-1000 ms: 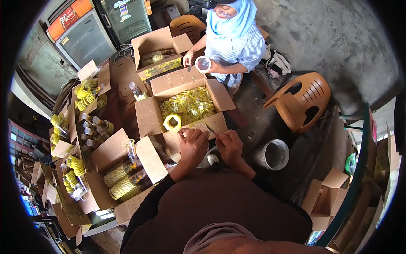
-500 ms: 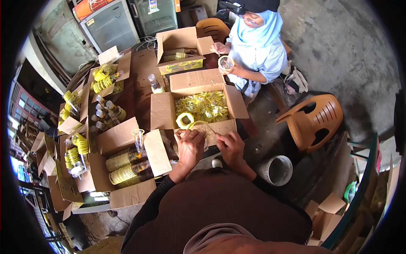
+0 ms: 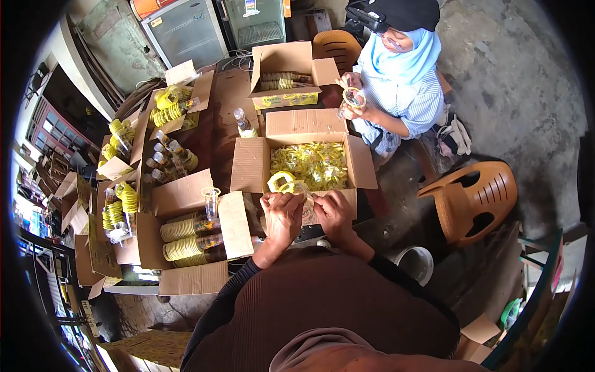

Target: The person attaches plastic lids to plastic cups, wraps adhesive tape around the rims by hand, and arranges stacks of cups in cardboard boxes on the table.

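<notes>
My left hand (image 3: pixel 284 214) and my right hand (image 3: pixel 335 214) are close together over the near edge of an open cardboard box (image 3: pixel 249 165). Their fingers are pinched at the rim of a clear plastic cup (image 3: pixel 308 212). A pale yellow strip (image 3: pixel 300 186) runs along that rim between the two hands. Just beyond my left fingers is a yellow ring (image 3: pixel 282 181), like a roll of tape; whether the fingers hold it is hidden. Many small yellow and clear plastic pieces (image 3: pixel 310 165) fill the box.
Across the table a person (image 3: pixel 400 87) holds a clear yellow-rimmed cup (image 3: pixel 354 97). Left of me, a carton (image 3: pixel 193 280) holds stacks of yellow-rimmed cups (image 3: pixel 186 249). Filled bottles (image 3: pixel 171 155) stand farther left. An orange chair (image 3: pixel 468 201) and a bucket (image 3: pixel 416 263) are on the right.
My hands have drawn closer together, and the yellow strip that arched between them now lies lower, along the cup's rim. The view has shifted, and the other person's cup is tilted differently.
</notes>
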`<state>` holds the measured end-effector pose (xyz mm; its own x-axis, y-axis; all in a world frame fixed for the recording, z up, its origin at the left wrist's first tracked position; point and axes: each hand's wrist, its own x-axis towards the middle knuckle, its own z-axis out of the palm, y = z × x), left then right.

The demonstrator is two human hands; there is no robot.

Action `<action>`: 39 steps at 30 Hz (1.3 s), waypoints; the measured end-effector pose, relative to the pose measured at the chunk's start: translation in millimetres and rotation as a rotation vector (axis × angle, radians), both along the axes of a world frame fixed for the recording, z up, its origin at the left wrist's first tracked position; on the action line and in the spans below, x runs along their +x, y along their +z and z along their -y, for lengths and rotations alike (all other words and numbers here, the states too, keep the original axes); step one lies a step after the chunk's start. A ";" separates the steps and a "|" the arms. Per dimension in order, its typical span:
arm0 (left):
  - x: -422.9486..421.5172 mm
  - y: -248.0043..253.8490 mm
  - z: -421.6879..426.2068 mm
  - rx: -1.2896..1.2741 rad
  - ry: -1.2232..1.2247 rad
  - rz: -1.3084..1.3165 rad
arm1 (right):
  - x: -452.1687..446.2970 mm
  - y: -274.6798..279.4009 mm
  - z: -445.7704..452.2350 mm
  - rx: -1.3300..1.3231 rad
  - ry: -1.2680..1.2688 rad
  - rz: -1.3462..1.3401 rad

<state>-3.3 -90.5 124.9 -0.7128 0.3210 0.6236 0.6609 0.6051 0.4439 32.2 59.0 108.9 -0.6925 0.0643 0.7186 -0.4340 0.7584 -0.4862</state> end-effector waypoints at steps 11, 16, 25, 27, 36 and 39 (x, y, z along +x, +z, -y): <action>-16.9 -12.5 -45.1 -0.027 0.027 -0.023 | -40.0 -20.9 -56.5 -0.251 0.032 0.164; -24.2 -9.9 -50.8 -0.011 0.136 -0.003 | -42.0 -15.0 -70.0 -0.192 0.071 0.050; -11.7 -25.5 -75.1 -0.026 0.193 0.055 | -60.0 -24.2 -81.1 -0.067 0.204 0.099; -8.0 -28.9 -80.9 -0.036 0.196 0.073 | -68.9 -29.6 -87.8 -0.143 0.233 0.195; -15.0 -26.9 -76.2 -0.010 0.298 0.082 | -68.4 -23.6 -91.2 -0.088 0.337 0.107; -15.4 -27.4 -76.3 -0.024 0.295 0.084 | -78.8 -24.5 -85.4 -0.079 0.348 0.090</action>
<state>-18.7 -14.2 97.6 -0.8261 0.1063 0.5534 0.4168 0.7762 0.4731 -46.5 144.4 84.4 -0.7428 -0.1338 0.6560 -0.6125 0.5316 -0.5850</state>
